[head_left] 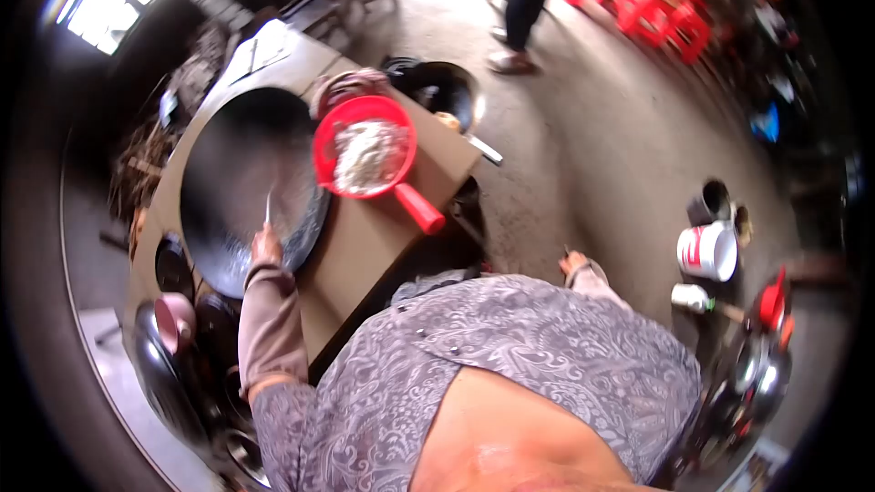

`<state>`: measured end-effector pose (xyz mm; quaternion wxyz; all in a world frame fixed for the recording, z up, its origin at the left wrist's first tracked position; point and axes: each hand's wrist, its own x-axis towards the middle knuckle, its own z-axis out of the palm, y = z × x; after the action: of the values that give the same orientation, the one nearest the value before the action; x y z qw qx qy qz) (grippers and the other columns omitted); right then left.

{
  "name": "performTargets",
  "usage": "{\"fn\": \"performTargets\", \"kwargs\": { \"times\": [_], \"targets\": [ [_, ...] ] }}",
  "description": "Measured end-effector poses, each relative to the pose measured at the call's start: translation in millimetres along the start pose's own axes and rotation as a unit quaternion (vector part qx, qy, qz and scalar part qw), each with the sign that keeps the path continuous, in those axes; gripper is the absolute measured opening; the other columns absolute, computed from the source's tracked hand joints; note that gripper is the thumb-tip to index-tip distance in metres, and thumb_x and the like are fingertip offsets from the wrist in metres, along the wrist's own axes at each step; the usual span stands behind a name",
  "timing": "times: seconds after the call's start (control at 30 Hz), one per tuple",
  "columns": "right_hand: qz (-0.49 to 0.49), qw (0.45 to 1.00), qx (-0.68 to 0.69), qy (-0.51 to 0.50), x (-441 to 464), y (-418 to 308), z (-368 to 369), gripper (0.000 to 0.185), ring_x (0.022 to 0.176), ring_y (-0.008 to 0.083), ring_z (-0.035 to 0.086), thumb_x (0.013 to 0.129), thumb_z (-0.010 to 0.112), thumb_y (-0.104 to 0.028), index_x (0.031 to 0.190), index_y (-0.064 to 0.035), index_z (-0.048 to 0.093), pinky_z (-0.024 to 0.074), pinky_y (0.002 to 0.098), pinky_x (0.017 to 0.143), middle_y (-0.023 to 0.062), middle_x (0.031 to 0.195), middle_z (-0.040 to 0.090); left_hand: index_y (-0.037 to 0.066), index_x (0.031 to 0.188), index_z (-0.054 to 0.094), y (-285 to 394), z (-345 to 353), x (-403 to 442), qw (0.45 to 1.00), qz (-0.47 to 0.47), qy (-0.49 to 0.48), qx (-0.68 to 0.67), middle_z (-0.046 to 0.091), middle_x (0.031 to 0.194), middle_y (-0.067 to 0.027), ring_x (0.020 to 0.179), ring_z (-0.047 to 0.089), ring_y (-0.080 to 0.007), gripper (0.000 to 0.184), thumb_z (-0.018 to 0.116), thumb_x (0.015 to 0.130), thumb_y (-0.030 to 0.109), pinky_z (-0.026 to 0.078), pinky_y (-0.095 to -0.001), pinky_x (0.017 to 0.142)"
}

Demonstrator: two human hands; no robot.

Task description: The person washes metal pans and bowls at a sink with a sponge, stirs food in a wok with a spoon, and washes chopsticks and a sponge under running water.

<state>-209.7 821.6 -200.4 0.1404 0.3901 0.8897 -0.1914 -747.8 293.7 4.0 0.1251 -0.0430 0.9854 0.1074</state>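
My left hand [267,246] is closed around the end of a thin, pale utensil [269,208] over the large wok [314,235]. The utensil's far end is blurred, so its kind is unclear. Steam hazes the wok's dark inside, where some liquid seems to lie. Right of the wok, a red long-handled plastic dipper [423,210] rests on the stove top and holds a heap of white food [369,157]. My right hand [574,262] hangs low at my side, above the floor, fingers curled. A small dark tip shows by those fingers, too small to name.
A folded cloth [351,87] lies behind the dipper on the stove top [360,264]. Beyond the stove's edge is a second pan [447,91]. A person's leg [529,0] stands farther back. Red stools [643,5] and a white bucket [702,251] are on the right.
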Motion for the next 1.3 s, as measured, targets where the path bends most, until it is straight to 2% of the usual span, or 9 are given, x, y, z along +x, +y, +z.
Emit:
{"fn": "performTargets", "kwargs": {
  "times": [0.03, 0.07, 0.2, 0.4, 0.43, 0.63, 0.97, 1.1, 1.3],
  "targets": [
    [0.025, 0.999, 0.005, -0.033, -3.7, -12.6, -15.8, 0.03, 0.08, 0.0337, 0.061, 0.069, 0.058, -0.032, 0.075, -0.004, 0.066, 0.0479, 0.0421, 0.071, 0.0207, 0.077, 0.062, 0.001, 0.102, 0.056, -8.0, 4.9, -7.9, 0.981, 0.159, 0.027, 0.109, 0.059, 0.082, -0.0262, 0.083, 0.057, -0.041, 0.037, 0.033, 0.089, 0.027, 0.044, -0.049, 0.07],
    [0.019, 1.0, 0.015, -0.006, -3.1, -8.4, -11.3, 0.028, 0.08, 0.0324, 0.061, 0.069, 0.057, -0.032, 0.073, -0.0058, 0.067, 0.048, 0.0413, 0.072, 0.0185, 0.076, 0.063, 0.008, 0.111, 0.051, -25.1, 1.7, 3.1, 0.994, 0.029, -0.105, -0.032, 0.058, 0.079, -0.0255, 0.078, 0.058, -0.0398, 0.031, 0.035, 0.087, 0.018, 0.043, -0.0502, 0.066],
    [0.088, 0.993, -0.037, -0.069, -4.0, -4.9, -10.0, 0.024, 0.082, 0.0284, 0.062, 0.07, 0.055, -0.031, 0.072, -0.0115, 0.068, 0.0484, 0.0371, 0.076, 0.012, 0.078, 0.065, 0.014, 0.114, 0.049, -54.3, -56.3, -48.4, 0.942, 0.213, -0.057, 0.254, 0.058, 0.082, -0.0254, 0.078, 0.057, -0.0426, 0.034, 0.036, 0.084, 0.008, 0.044, -0.052, 0.067],
    [0.018, 0.992, -0.055, -0.116, -10.5, -13.7, -9.6, 0.023, 0.085, 0.0296, 0.06, 0.07, 0.053, -0.03, 0.072, -0.0127, 0.069, 0.0472, 0.0379, 0.078, 0.0126, 0.081, 0.064, 0.0, 0.094, 0.06, -31.7, -5.4, 15.4, 0.99, 0.117, -0.004, 0.078, 0.06, 0.088, -0.0246, 0.088, 0.057, -0.0405, 0.053, 0.022, 0.092, 0.037, 0.044, -0.0491, 0.076],
    [-0.023, 0.99, -0.063, -0.123, -7.4, -14.9, -10.8, 0.023, 0.085, 0.0301, 0.06, 0.07, 0.054, -0.029, 0.071, -0.0127, 0.069, 0.0473, 0.0383, 0.078, 0.013, 0.08, 0.064, 0.002, 0.098, 0.06, -11.5, 4.0, 13.4, 0.999, 0.001, 0.003, 0.055, 0.059, 0.091, -0.0255, 0.091, 0.056, -0.0407, 0.05, 0.024, 0.091, 0.036, 0.044, -0.0477, 0.077],
    [0.138, 0.988, 0.024, -0.065, 4.2, 12.1, 18.4, 0.023, 0.079, 0.0342, 0.061, 0.066, 0.057, -0.03, 0.069, -0.0101, 0.068, 0.0484, 0.0428, 0.074, 0.0174, 0.077, 0.063, 0.015, 0.108, 0.052, -14.4, -68.7, -64.8, 0.96, 0.162, -0.072, 0.218, 0.059, 0.09, -0.0252, 0.088, 0.057, -0.0413, 0.028, 0.038, 0.084, 0.011, 0.045, -0.0501, 0.075],
    [0.085, 0.989, -0.011, -0.121, 12.6, -14.6, -57.2, 0.029, 0.087, 0.0357, 0.058, 0.064, 0.056, -0.03, 0.075, -0.0065, 0.068, 0.0459, 0.0422, 0.08, 0.0199, 0.087, 0.062, 0.0, 0.094, 0.06, 24.1, -19.8, -31.0, 0.994, 0.046, -0.015, 0.098, 0.056, 0.101, -0.0253, 0.098, 0.054, -0.0372, 0.041, 0.031, 0.089, 0.029, 0.045, -0.0452, 0.08],
    [0.063, 0.993, 0.013, -0.102, 28.4, 24.7, -52.9, 0.027, 0.083, 0.0345, 0.059, 0.06, 0.056, -0.029, 0.072, -0.008, 0.068, 0.0465, 0.0411, 0.078, 0.0193, 0.081, 0.063, 0.021, 0.11, 0.054, 6.0, -88.3, -87.7, 0.961, 0.132, -0.08, 0.228, 0.059, 0.094, -0.0205, 0.088, 0.058, -0.039, 0.032, 0.037, 0.086, 0.01, 0.046, -0.0436, 0.078],
    [0.07, 0.99, 0.002, -0.121, 20.8, 29.1, -68.5, 0.022, 0.079, 0.0309, 0.061, 0.059, 0.056, -0.027, 0.068, -0.0116, 0.069, 0.0483, 0.0381, 0.071, 0.0153, 0.076, 0.064, 0.001, 0.098, 0.061, 23.8, -38.2, -31.9, 0.981, -0.001, -0.019, 0.191, 0.06, 0.101, -0.0191, 0.097, 0.058, -0.0316, 0.025, 0.042, 0.084, 0.008, 0.048, -0.0413, 0.082]
  ]
}}
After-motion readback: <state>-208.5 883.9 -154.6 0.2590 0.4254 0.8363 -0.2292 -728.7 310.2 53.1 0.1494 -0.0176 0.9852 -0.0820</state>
